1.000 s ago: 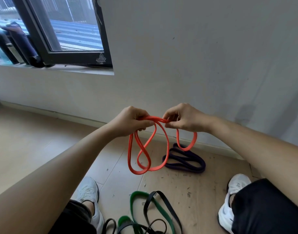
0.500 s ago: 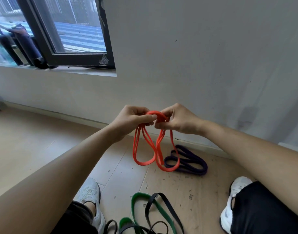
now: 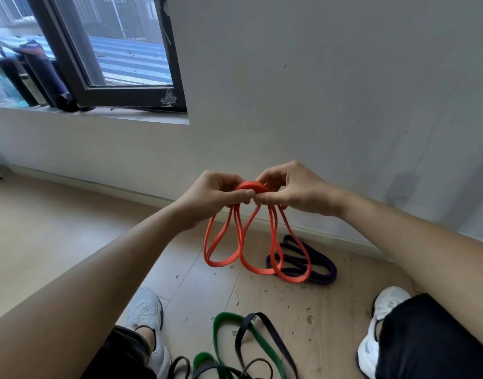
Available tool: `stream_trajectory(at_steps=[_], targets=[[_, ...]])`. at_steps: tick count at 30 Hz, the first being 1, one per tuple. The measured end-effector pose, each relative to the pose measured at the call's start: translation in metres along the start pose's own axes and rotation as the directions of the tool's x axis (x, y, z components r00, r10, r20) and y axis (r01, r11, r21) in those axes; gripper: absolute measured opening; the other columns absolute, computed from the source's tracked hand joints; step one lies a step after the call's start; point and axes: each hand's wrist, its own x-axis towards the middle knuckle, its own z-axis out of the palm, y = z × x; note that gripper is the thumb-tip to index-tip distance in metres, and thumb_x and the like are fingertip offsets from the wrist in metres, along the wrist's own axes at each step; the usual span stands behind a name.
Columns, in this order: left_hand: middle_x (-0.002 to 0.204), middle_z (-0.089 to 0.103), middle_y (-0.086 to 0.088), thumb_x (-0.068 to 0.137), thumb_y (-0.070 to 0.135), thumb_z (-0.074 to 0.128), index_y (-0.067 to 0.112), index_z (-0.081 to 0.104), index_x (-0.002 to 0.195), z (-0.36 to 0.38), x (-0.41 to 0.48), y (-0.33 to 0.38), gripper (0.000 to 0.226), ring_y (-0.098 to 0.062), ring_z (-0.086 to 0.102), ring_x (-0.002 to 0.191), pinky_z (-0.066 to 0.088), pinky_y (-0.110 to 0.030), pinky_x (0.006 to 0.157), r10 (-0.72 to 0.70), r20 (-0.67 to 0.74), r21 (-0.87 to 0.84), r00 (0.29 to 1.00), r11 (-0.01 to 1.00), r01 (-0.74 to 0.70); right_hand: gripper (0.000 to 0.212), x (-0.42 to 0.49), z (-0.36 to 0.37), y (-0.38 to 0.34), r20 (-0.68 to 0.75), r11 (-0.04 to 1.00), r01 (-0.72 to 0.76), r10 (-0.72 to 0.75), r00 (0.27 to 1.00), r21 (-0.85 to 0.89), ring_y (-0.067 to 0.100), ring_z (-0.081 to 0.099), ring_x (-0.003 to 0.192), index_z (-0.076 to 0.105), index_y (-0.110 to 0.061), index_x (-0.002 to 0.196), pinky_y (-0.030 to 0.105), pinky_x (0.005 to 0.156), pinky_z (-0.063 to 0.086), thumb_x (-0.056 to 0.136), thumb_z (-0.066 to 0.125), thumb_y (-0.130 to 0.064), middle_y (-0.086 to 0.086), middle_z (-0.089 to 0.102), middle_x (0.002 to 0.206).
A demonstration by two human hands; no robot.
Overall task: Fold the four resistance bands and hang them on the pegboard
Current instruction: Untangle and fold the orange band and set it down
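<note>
Bands: 1 orange [image 3: 273, 242] in both hands [image 3: 211, 196] [image 3: 295, 191]; 3 on floor [image 3: 70, 228].

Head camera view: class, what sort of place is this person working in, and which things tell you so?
Probably a plain indoor room, perhaps at home. A dark-framed window sits in a bare grey wall, and resistance bands lie on a light wood-look floor. Both hands hold an orange band.
</note>
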Motion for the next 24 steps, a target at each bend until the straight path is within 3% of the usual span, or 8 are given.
stream_trajectory(at_steps=[5,8,10,12,16,19,24], targets=[[0.092,0.073,-0.016,0.091,0.03,0.074,0.011,0.077,0.097,0.006,0.001,-0.002,0.021,-0.031,0.069,0.087,0.059,-0.041,0.084,-0.032,0.023,0.008,0.999,0.999,0.032,0.016,0.0,-0.002,-0.005,0.039,0.993,0.016,-0.011,0.999,-0.114,0.02,0.074,0.076,0.076,-0.009,0.102,0.03,0.063,0.062,0.088,0.078,-0.017,0.005,0.076,0.085],[0.091,0.075,-0.01,0.086,0.032,0.078,0.013,0.076,0.102,0.009,0.001,0.0,0.025,-0.019,0.071,0.082,0.06,-0.035,0.08,-0.041,-0.028,0.016,0.999,0.999,0.041,0.014,-0.002,-0.005,-0.004,0.019,0.992,-0.008,0.01,1.0,-0.124,0.021,0.075,0.075,0.075,-0.007,0.101,0.032,0.062,0.063,0.09,0.077,-0.016,0.006,0.076,0.083],[0.101,0.075,-0.002,0.083,0.033,0.082,0.014,0.069,0.118,0.014,-0.001,-0.001,0.042,-0.009,0.073,0.089,0.062,-0.031,0.084,-0.041,-0.089,0.006,0.995,0.999,0.042,0.015,-0.004,-0.007,-0.004,-0.001,0.991,-0.021,0.021,1.0,-0.131,0.019,0.075,0.075,0.074,-0.006,0.102,0.028,0.063,0.061,0.09,0.076,-0.015,0.006,0.076,0.084],[0.116,0.07,0.002,0.08,0.039,0.084,0.019,0.059,0.133,0.023,-0.005,-0.008,0.062,-0.01,0.071,0.101,0.062,-0.036,0.089,-0.027,-0.157,-0.012,0.987,1.0,0.025,0.015,-0.006,-0.01,-0.003,-0.02,0.99,-0.048,0.046,0.999,-0.131,0.018,0.076,0.075,0.074,-0.006,0.103,0.026,0.064,0.061,0.09,0.075,-0.015,0.007,0.075,0.086],[0.137,0.057,0.009,0.066,0.058,0.087,0.031,0.041,0.148,0.065,-0.016,-0.022,0.099,-0.009,0.056,0.125,0.051,-0.039,0.106,-0.002,-0.211,0.004,0.978,1.0,0.003,0.014,-0.012,-0.016,-0.001,-0.07,0.992,-0.104,0.099,0.993,-0.07,0.019,0.076,0.076,0.072,-0.006,0.103,0.028,0.064,0.061,0.091,0.074,-0.012,0.008,0.076,0.088],[0.142,0.052,0.01,0.059,0.067,0.084,0.035,0.032,0.151,0.099,-0.018,-0.022,0.11,-0.008,0.05,0.131,0.048,-0.039,0.108,0.044,-0.259,0.022,0.965,0.999,-0.04,0.015,-0.018,-0.019,0.0,-0.119,0.995,-0.103,0.101,0.988,-0.014,0.021,0.077,0.079,0.073,-0.006,0.103,0.031,0.065,0.063,0.09,0.076,-0.012,0.008,0.076,0.088],[0.14,0.051,0.011,0.057,0.069,0.086,0.043,0.018,0.152,0.138,-0.007,-0.015,0.119,-0.011,0.057,0.125,0.055,-0.04,0.099,0.079,-0.411,0.05,0.908,0.997,-0.064,0.012,-0.029,-0.023,-0.001,-0.175,0.993,-0.066,0.083,0.981,0.102,0.022,0.076,0.079,0.073,-0.003,0.101,0.034,0.069,0.063,0.09,0.075,-0.009,0.009,0.076,0.085]])
